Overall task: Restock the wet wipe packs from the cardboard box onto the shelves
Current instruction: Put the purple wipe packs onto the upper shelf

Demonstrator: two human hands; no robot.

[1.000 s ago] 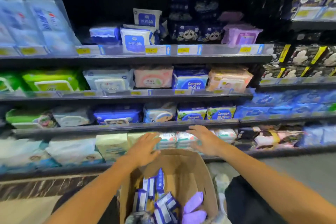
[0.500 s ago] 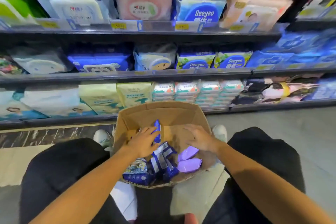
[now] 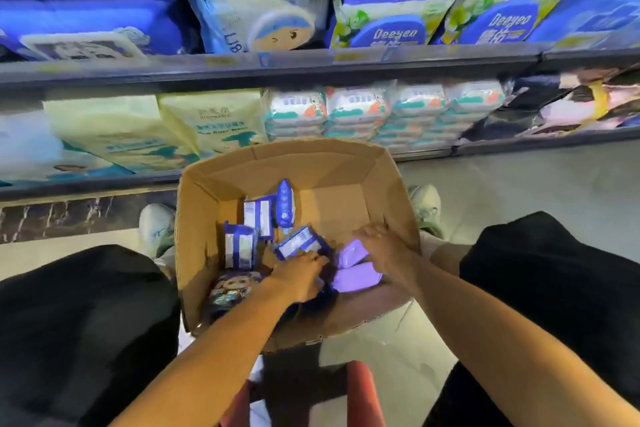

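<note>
An open cardboard box [image 3: 391, 177] stands on the floor between my knees. Inside lie several blue and white wet wipe packs [image 3: 239, 248], one blue pack standing on end [image 3: 285, 201], two purple packs [image 3: 358, 278] and a dark patterned pack [image 3: 232, 288]. My left hand [image 3: 299, 276] reaches down into the pile, its fingertips against a tilted blue pack [image 3: 299, 243]; its grip is hidden. My right hand [image 3: 384, 250] lies curled over the upper purple pack [image 3: 350, 252].
Shelves [image 3: 277, 68] full of wipe packs run across the top, with stacked small packs [image 3: 360, 107] on the lowest shelf just behind the box. My shoes [image 3: 157, 225] flank the box. A red stool [image 3: 362, 392] shows below.
The view has tilted down from the shelves to the box. Both hands dropped from the lowest shelf into the box; the left shifted right toward the middle, the right settled on the purple packs.
</note>
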